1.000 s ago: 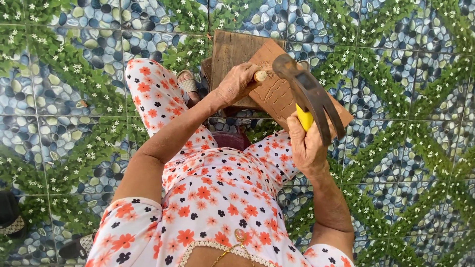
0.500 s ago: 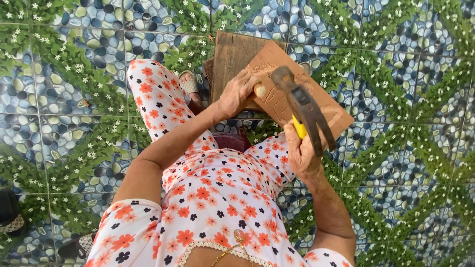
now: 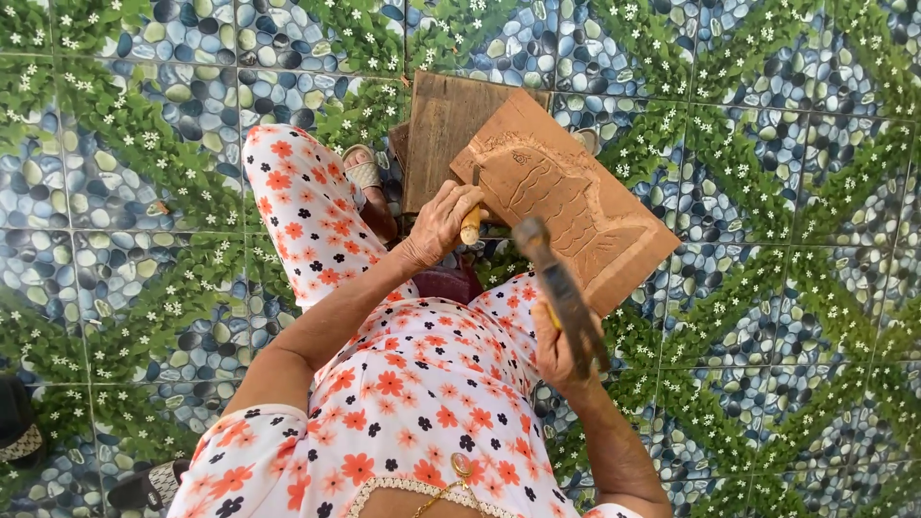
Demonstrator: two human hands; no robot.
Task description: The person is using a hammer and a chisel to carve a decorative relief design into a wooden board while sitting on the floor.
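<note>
Our left hand [image 3: 436,230] has its fingers wrapped tight round a chisel [image 3: 471,223], tip on the carved board [image 3: 576,197] lying on the tiled floor [image 3: 767,144]. Our right hand [image 3: 559,353] grips a hammer [image 3: 561,293] raised just above the board.

Hammer [image 3: 561,293] motion-blurred, handle hidden in fist

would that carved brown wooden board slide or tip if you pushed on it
The carved brown wooden board looks stiff and flat. It lies tilted across a darker plank, so it may rock. The left hand with its chisel probably steadies it.
</note>
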